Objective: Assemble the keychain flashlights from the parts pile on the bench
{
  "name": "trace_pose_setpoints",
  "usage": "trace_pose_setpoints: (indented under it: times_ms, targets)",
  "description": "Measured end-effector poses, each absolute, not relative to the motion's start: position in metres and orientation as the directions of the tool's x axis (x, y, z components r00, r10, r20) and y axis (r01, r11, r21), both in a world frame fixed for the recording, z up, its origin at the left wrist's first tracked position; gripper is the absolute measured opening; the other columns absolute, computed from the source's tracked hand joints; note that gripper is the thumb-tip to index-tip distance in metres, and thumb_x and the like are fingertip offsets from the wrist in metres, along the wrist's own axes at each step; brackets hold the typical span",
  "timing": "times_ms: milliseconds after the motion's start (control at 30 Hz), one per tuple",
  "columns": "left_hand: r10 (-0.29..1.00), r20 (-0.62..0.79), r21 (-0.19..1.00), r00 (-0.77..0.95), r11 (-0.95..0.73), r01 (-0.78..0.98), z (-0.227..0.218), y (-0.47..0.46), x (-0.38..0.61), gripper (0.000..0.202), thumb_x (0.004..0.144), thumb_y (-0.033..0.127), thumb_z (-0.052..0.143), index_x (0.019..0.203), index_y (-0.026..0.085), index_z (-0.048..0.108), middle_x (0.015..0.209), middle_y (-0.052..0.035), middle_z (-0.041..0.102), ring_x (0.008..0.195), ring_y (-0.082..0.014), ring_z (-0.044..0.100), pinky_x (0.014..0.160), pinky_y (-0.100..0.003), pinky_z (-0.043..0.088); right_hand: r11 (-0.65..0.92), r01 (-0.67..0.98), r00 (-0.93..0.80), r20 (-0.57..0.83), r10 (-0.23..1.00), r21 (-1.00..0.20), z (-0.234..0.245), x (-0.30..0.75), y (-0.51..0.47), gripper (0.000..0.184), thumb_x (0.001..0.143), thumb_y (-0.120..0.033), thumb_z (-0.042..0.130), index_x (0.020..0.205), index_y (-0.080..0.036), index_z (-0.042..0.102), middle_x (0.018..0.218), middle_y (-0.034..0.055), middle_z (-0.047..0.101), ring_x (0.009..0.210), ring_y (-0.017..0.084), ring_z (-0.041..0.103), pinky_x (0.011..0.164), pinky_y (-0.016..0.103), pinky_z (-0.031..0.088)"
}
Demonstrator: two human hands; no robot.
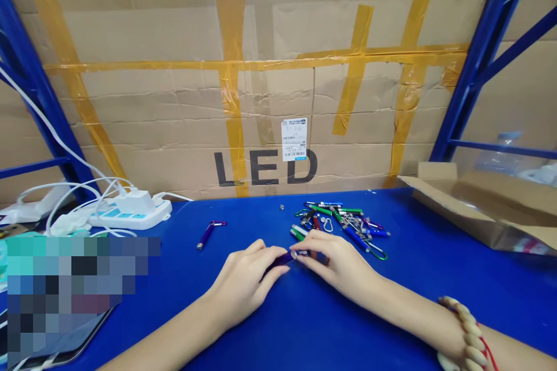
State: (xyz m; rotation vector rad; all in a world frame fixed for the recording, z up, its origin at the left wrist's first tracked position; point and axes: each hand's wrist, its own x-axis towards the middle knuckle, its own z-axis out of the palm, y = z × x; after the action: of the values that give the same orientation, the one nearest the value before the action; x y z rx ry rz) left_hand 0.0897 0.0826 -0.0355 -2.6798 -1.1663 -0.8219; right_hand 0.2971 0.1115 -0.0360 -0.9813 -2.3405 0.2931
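Note:
My left hand [255,275] is closed around a purple keychain flashlight [285,258], held low over the blue table. The fingertips of my right hand [333,256] pinch a small silver end piece [294,254] at the flashlight's right end. Whether that piece is attached or separate, I cannot tell. Just behind my right hand lies a pile of keychain flashlights [354,235] in blue, green, red and purple, mixed with carabiner clips. Another purple flashlight with a clip [206,237] rests apart, to the left and beyond my left hand.
On the left are a white power strip [130,211] with tangled cables and a dark-edged device [82,339], partly blurred out. A tiny metal piece [282,207] lies near the back. An open cardboard box [491,214] stands at right. Taped cardboard [183,110] walls off the rear of the table.

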Motion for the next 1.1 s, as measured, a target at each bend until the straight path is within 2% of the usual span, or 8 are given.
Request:
trace_pose_setpoints:
  times_ms: [100, 200, 333, 533, 733, 933, 1100]
  targets:
    - [0.64, 0.525, 0.128, 0.561, -0.711, 0.692, -0.0356, 0.0823, 0.0896, 0.027, 0.095, 0.033, 0.035, 0.103, 0.019, 0.056, 0.081, -0.0026, 0.065, 0.073, -0.0161, 0.06, 0.062, -0.024, 0.048, 0.67, 0.615, -0.569, 0.353, 0.742, -0.416, -0.0356, 0.2964, 0.1101, 0.018, 0.088, -0.031, 0.053, 0.101, -0.026, 0.066, 0.082, 0.001, 0.061, 0.075, 0.017, 0.058, 0.065, 0.026, 0.045]
    - [0.64, 0.525, 0.134, 0.562, -0.714, 0.687, -0.0361, 0.0826, 0.0895, 0.025, 0.094, 0.033, 0.036, 0.103, 0.019, 0.056, 0.083, -0.0022, 0.065, 0.074, -0.0158, 0.059, 0.063, -0.024, 0.048, 0.667, 0.609, -0.577, 0.336, 0.744, -0.429, -0.0354, 0.2956, 0.1093, 0.022, 0.092, -0.032, 0.046, 0.1, -0.026, 0.065, 0.083, 0.0009, 0.061, 0.07, 0.015, 0.057, 0.064, 0.026, 0.043]
    - [0.646, 0.51, 0.118, 0.568, -0.707, 0.697, -0.0367, 0.0838, 0.0894, 0.025, 0.094, 0.033, 0.036, 0.102, 0.02, 0.056, 0.084, -0.0023, 0.065, 0.075, -0.0157, 0.059, 0.064, -0.024, 0.047, 0.675, 0.607, -0.592, 0.329, 0.736, -0.418, -0.0358, 0.2957, 0.1077, 0.021, 0.092, -0.029, 0.045, 0.098, -0.024, 0.065, 0.084, 0.0016, 0.06, 0.074, 0.016, 0.058, 0.066, 0.027, 0.044]
    - [0.649, 0.499, 0.106, 0.574, -0.703, 0.703, -0.0368, 0.0841, 0.0897, 0.029, 0.095, 0.034, 0.033, 0.101, 0.019, 0.056, 0.082, -0.0028, 0.064, 0.073, -0.0152, 0.058, 0.062, -0.023, 0.047, 0.712, 0.592, -0.622, 0.348, 0.701, -0.378, -0.0374, 0.2973, 0.1075, 0.026, 0.091, -0.022, 0.047, 0.112, -0.026, 0.061, 0.093, 0.0029, 0.061, 0.082, 0.017, 0.059, 0.07, 0.027, 0.046]
    - [0.655, 0.492, 0.131, 0.574, -0.708, 0.694, -0.0355, 0.084, 0.0895, 0.024, 0.095, 0.032, 0.035, 0.102, 0.02, 0.055, 0.084, -0.002, 0.064, 0.075, -0.0153, 0.058, 0.064, -0.024, 0.046, 0.699, 0.618, -0.621, 0.321, 0.715, -0.36, -0.0358, 0.2965, 0.1068, 0.026, 0.089, -0.016, 0.048, 0.107, -0.028, 0.063, 0.092, 0.0015, 0.063, 0.082, 0.018, 0.061, 0.067, 0.026, 0.046]
    - [0.664, 0.484, 0.125, 0.569, -0.697, 0.706, -0.0348, 0.0831, 0.0894, 0.022, 0.094, 0.031, 0.037, 0.101, 0.02, 0.055, 0.081, -0.0013, 0.063, 0.074, -0.0149, 0.058, 0.063, -0.023, 0.045, 0.688, 0.628, -0.621, 0.298, 0.725, -0.363, -0.036, 0.2964, 0.1061, 0.023, 0.092, -0.028, 0.045, 0.102, -0.024, 0.065, 0.093, 0.0016, 0.066, 0.083, 0.019, 0.062, 0.071, 0.029, 0.047]
    - [0.662, 0.487, 0.13, 0.569, -0.7, 0.702, -0.0357, 0.0826, 0.0894, 0.02, 0.093, 0.03, 0.04, 0.101, 0.02, 0.055, 0.084, -0.001, 0.064, 0.075, -0.015, 0.058, 0.063, -0.023, 0.046, 0.673, 0.646, -0.614, 0.278, 0.739, -0.361, -0.0335, 0.2947, 0.1058, 0.027, 0.094, -0.03, 0.041, 0.099, -0.024, 0.066, 0.094, 0.001, 0.068, 0.083, 0.019, 0.063, 0.07, 0.028, 0.047]
